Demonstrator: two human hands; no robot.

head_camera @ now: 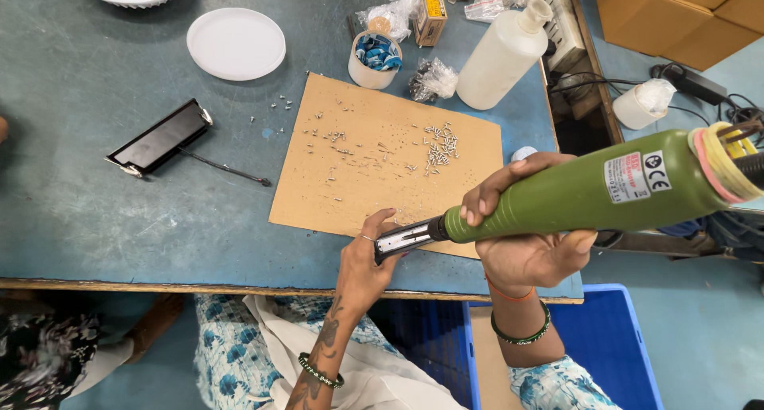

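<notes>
Head view: right hand point(521, 247) wraps fingers tight round the stiff, weighty-looking green electric screwdriver point(589, 191); left hand point(368, 260) pinches its nose near the cardboard sheet point(318, 179).

Tattooed left forearm, beaded green bracelets, orange thread, blue floral clothing

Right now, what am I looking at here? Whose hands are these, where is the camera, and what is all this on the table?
No machine here: a person wears a camera on the head, so you look down at their own hands. The right hand grips a green electric screwdriver. The left hand steadies a small dark part at the tool's tip. Both work over a cardboard sheet strewn with tiny screws, on a blue-green table. Around it lie a round white lid, a white bottle, a cup of blue pieces and a black flat part.
</notes>
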